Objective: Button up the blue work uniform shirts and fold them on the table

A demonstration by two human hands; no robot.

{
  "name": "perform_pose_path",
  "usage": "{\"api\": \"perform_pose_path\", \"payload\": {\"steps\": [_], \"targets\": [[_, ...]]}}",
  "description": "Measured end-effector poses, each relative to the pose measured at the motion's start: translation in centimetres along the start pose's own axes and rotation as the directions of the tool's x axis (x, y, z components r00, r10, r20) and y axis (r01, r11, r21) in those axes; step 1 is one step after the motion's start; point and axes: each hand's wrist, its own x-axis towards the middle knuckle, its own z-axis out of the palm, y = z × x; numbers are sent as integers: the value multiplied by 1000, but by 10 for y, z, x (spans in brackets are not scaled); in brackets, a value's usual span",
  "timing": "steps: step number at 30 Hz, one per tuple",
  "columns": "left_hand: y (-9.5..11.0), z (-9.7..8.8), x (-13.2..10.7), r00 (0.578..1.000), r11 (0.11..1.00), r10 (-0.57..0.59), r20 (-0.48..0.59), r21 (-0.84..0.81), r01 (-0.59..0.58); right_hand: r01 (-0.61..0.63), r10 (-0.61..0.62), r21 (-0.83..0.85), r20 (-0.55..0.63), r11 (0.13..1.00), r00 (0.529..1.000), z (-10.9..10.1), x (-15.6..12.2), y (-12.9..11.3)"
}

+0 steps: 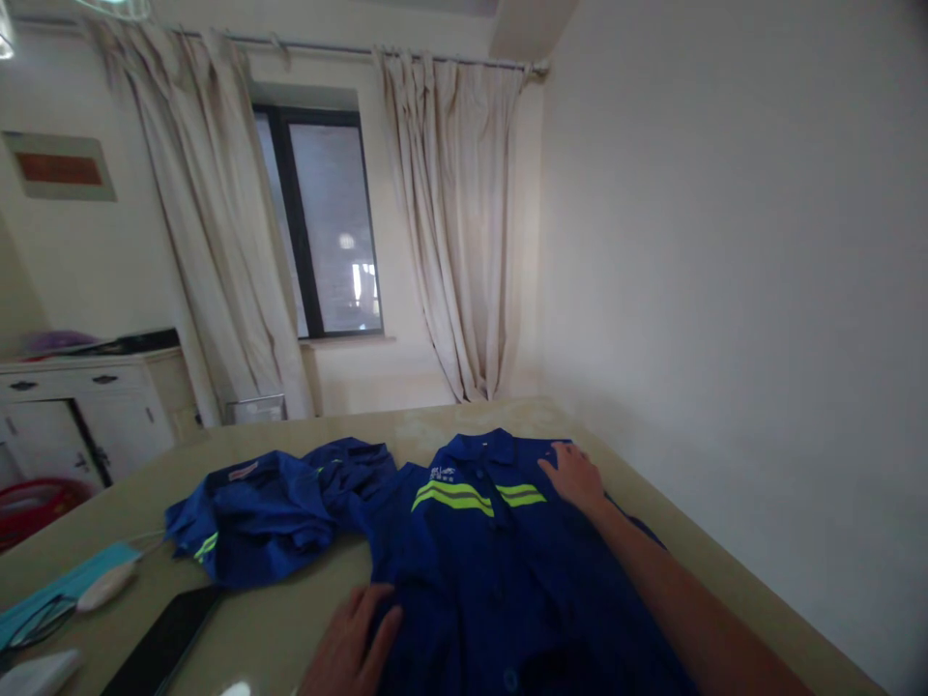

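Observation:
A dark blue work jacket [464,570] with yellow-green reflective strips lies spread front side up on the table, its collar toward the far end. My right hand [576,476] rests on the jacket's shoulder at the right, fingers apart. Down at the near left edge of the jacket is my left hand [355,638], thumb and fingers apart, touching the cloth at its side. A second blue garment [268,517], crumpled and with a similar strip, lies to the left against the spread jacket.
On the table [326,599] at left are a black phone [163,643], a light blue face mask [65,590], a white object with a cord [107,586] and a white box-like item [43,672]. A wall [725,290] borders the right side. A white cabinet [116,406] stands beyond.

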Motion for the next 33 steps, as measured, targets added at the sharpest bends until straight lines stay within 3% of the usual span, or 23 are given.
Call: {"api": "perform_pose_path", "payload": {"steps": [3,4,6,8,10,12,14,16,17,19,22,23,25,27,28,31,33], "targets": [[7,-10,51,963,993,-48,-264,-119,16,-8,10,-17,127,1000,992,28,-19,2],[8,-11,69,947,987,-98,-304,-155,53,-12,16,-23,157,1000,987,35,-25,3],[9,-8,101,918,946,-258,-301,-269,178,4,2,-33,180,999,984,46,-35,2],[12,-2,125,878,863,-425,-222,-392,319,65,-59,-45,130,997,990,53,-46,-2],[19,2,138,857,802,-494,-148,-460,382,168,-166,-45,54,985,985,57,-58,-8],[29,0,141,921,847,-374,-109,-444,292,266,-264,-19,47,964,963,60,-69,-15],[37,-14,142,981,930,-137,-135,-359,81,310,-310,15,113,951,944,63,-78,-22],[40,-43,147,966,972,39,-254,-214,-96,319,-319,26,174,947,932,67,-83,-28],[37,-61,153,938,983,52,-343,-147,-108,319,-318,24,188,947,929,69,-83,-32],[27,-97,165,859,1000,7,-512,-4,-11,315,-312,18,199,949,929,74,-79,-43],[14,-124,172,877,940,-21,-480,289,180,287,-287,24,190,958,939,85,-64,-65],[15,-121,169,891,897,-24,-452,383,219,281,-282,29,185,959,942,89,-56,-74],[24,-100,151,909,831,-12,-416,502,241,286,-289,40,164,957,943,96,-38,-89],[42,-62,123,982,864,66,-176,502,32,307,-311,46,136,951,941,101,-19,-100],[51,-40,107,995,890,94,-28,450,-72,316,-320,48,118,947,940,103,-10,-105],[70,17,72,966,932,103,239,317,-178,318,-320,46,52,947,946,105,13,-114],[75,41,66,965,940,108,240,291,-177,318,-318,41,3,947,948,104,22,-117]]}}
